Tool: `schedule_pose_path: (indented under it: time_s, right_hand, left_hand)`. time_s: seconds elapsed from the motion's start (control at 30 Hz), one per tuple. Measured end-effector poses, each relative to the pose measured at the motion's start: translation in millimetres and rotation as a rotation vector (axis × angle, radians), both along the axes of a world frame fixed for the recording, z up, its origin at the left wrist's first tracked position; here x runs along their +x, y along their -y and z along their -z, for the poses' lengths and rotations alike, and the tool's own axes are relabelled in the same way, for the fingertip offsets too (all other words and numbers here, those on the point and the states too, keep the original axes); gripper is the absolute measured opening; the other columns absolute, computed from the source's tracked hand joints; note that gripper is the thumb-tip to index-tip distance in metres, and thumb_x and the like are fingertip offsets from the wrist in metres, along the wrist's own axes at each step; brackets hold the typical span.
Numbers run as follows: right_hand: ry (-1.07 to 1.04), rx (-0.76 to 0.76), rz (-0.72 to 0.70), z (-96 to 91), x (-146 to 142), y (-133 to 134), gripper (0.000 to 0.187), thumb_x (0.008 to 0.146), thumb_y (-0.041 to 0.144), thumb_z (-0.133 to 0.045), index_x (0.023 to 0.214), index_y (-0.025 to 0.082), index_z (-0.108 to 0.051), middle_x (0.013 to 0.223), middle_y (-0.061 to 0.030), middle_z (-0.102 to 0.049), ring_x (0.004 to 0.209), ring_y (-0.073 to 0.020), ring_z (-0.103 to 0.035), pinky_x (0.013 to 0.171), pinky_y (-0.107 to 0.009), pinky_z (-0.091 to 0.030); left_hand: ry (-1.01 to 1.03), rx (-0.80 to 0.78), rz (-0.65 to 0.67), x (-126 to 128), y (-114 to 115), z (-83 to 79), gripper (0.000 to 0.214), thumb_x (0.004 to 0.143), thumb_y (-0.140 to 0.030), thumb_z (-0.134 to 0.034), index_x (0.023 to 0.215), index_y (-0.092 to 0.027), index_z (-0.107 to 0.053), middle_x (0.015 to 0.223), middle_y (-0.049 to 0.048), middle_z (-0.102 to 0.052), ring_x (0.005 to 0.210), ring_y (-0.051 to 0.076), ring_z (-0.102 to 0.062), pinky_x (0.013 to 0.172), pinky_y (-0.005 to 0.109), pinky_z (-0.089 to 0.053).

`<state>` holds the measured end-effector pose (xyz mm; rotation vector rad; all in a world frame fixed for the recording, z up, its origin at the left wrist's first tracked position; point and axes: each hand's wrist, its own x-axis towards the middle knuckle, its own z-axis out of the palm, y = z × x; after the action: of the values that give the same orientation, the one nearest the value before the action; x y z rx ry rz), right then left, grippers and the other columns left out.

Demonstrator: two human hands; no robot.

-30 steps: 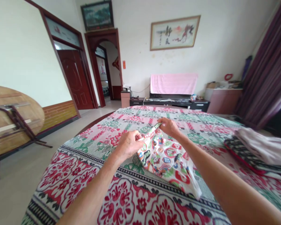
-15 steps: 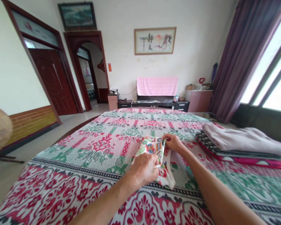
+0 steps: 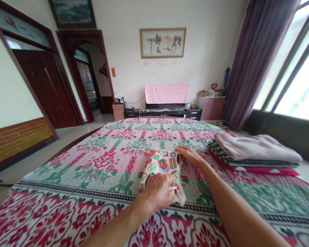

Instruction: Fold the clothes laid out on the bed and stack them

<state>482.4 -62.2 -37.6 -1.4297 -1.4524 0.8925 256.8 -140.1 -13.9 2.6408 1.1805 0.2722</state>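
On the bed (image 3: pixel 92 161), printed cloth (image 3: pixel 162 164) is clenched by left hand (image 3: pixel 158 190) fingers, far corner touched by right hand (image 3: pixel 189 155), grip cannot be told; folds could be undone by slackening.

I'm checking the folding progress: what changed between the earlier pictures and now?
The printed cloth, wider before, is now folded into a narrow strip. The left hand moved from its far edge to grip the near end; the right hand stays at the far end. The folded pile lies unchanged.
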Motion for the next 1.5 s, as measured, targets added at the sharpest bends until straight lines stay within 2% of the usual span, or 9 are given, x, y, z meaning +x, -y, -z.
schedule_pose_path:
  time_s: [0.27,0.57,0.77,0.87,1.03,1.1,1.17,1.37,1.5]
  right_hand:
    - [0.218,0.137,0.098,14.3,-3,-14,0.019,0.063,0.023,-0.054,0.077,0.016,-0.063,0.067,0.0005,-0.063,0.054,-0.0107,-0.052,0.050,-0.021,-0.041]
    - [0.572,0.151,0.153,-0.3,-5,-3,0.021,0.068,0.026,-0.055,0.080,0.018,-0.071,0.075,-0.0015,-0.070,0.067,-0.0148,-0.060,0.060,-0.021,-0.043]
    - [0.761,0.070,0.036,-7.8,-10,-4,0.030,0.064,0.020,-0.055,0.087,0.020,-0.075,0.067,0.0008,-0.070,0.062,-0.0136,-0.058,0.056,-0.020,-0.039]
    - [0.789,0.024,-0.004,-7.4,-13,-5,0.027,0.063,0.018,-0.054,0.079,0.017,-0.075,0.062,0.0007,-0.068,0.058,-0.0130,-0.056,0.051,-0.020,-0.036]
    - [0.771,0.054,0.096,-0.6,-19,-8,0.026,0.063,0.019,-0.054,0.077,0.015,-0.075,0.059,-0.0002,-0.066,0.059,-0.0147,-0.056,0.051,-0.021,-0.035]
    - [0.741,0.059,0.154,1.3,-22,-9,0.026,0.064,0.021,-0.054,0.079,0.017,-0.075,0.063,0.0001,-0.068,0.063,-0.0152,-0.058,0.052,-0.020,-0.036]
    - [0.695,0.043,0.198,1.2,-23,-11,0.026,0.065,0.024,-0.055,0.081,0.018,-0.075,0.065,0.0006,-0.068,0.064,-0.0151,-0.059,0.053,-0.020,-0.037]
    - [0.439,-0.013,0.169,-7.8,-19,-12,0.018,0.064,0.022,-0.056,0.074,0.015,-0.071,0.059,0.0013,-0.064,0.057,-0.0111,-0.056,0.048,-0.017,-0.038]
    - [0.201,-0.163,0.083,-20.1,-11,-5,0.017,0.068,0.023,-0.056,0.078,0.015,-0.068,0.055,0.0012,-0.062,0.044,-0.0077,-0.049,0.041,-0.016,-0.036]
  left_hand:
    - [0.120,0.006,0.069,-1,1,7.3,0.024,0.077,-0.030,-0.052,0.091,-0.022,-0.070,0.090,0.0064,-0.072,0.087,0.021,-0.064,0.078,0.030,-0.046]
    - [0.024,0.039,0.093,6,22,4.8,0.037,0.071,-0.046,-0.060,0.093,-0.016,-0.065,0.092,0.0110,-0.067,0.083,0.026,-0.063,0.076,0.037,-0.049]
    - [-0.050,0.069,0.115,6,26,2.1,0.025,0.078,-0.025,-0.047,0.097,-0.017,-0.060,0.095,0.0105,-0.064,0.087,0.023,-0.062,0.075,0.034,-0.050]
    - [-0.088,0.054,0.106,6,28,-3.0,0.026,0.077,-0.019,-0.047,0.099,-0.017,-0.060,0.096,0.0107,-0.063,0.087,0.023,-0.062,0.075,0.033,-0.050]
    - [-0.155,0.143,0.000,1,28,0.0,0.037,0.081,-0.012,-0.044,0.113,-0.019,-0.060,0.116,0.0138,-0.059,0.108,0.027,-0.056,0.091,0.039,-0.045]
    - [-0.149,0.253,-0.117,-7,18,3.3,0.042,0.084,-0.009,-0.039,0.120,-0.019,-0.058,0.125,0.0153,-0.054,0.117,0.027,-0.050,0.096,0.041,-0.041]
    - [-0.152,0.285,-0.200,-18,3,2.3,0.040,0.084,-0.008,-0.037,0.115,-0.017,-0.061,0.118,0.0164,-0.059,0.111,0.027,-0.054,0.092,0.040,-0.043]
    - [0.030,-0.045,-0.097,-39,-28,-29.3,0.016,0.065,-0.016,-0.055,0.073,-0.021,-0.068,0.073,0.0032,-0.066,0.072,0.019,-0.060,0.062,0.026,-0.042]
    - [0.285,-0.267,-0.048,-45,-31,-46.2,0.014,0.065,-0.021,-0.053,0.073,-0.019,-0.065,0.061,-0.0010,-0.060,0.057,0.012,-0.054,0.053,0.022,-0.038]
